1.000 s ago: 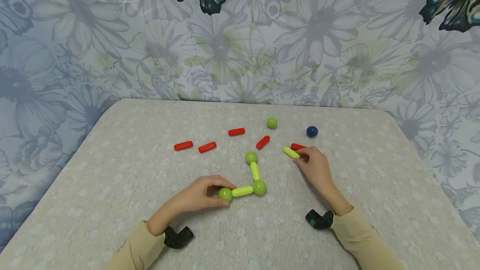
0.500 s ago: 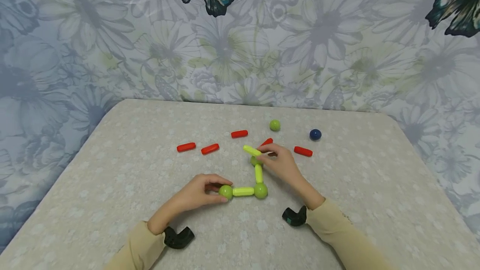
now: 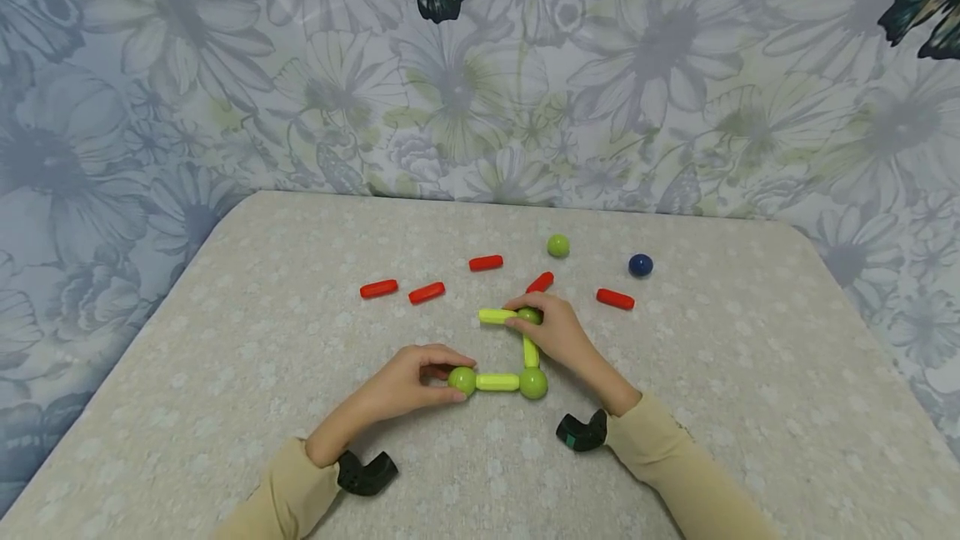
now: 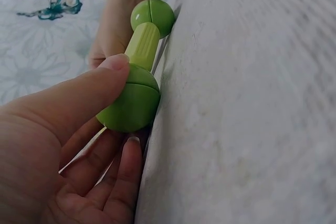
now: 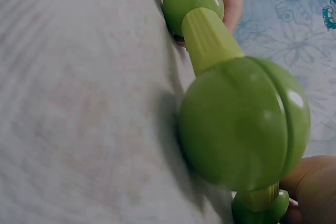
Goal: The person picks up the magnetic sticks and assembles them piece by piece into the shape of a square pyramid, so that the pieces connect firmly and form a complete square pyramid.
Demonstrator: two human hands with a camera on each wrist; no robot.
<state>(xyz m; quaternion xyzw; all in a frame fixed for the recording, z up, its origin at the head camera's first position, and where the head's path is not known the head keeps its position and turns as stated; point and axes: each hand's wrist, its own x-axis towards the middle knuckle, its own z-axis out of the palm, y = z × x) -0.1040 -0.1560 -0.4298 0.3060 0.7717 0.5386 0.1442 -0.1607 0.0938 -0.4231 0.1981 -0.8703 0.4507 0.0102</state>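
A joined chain of green balls and yellow-green rods lies on the table. My left hand [image 3: 416,377] holds the green ball [image 3: 462,381] at its near-left end between thumb and fingers. From that ball a rod [image 3: 498,382] runs to the corner ball [image 3: 533,383], and a second rod [image 3: 531,352] leads away to the far ball [image 3: 529,316]. With thumb and fingers, my right hand [image 3: 557,332] pinches another yellow-green rod [image 3: 495,317] at its end against the far ball, which the fingers partly cover. The right wrist view has the corner ball [image 5: 241,124] up close.
Several red rods [image 3: 427,293] lie across the far part of the table [image 3: 300,373]; one [image 3: 540,282] is just beyond my right hand. Farther back are a loose green ball [image 3: 558,246] and a dark blue ball [image 3: 641,265]. A flowered wall stands behind.
My right hand has carried the yellow-green rod leftward from beside the right red rod to the far ball, and the rod has turned level with it. My left hand keeps its hold.
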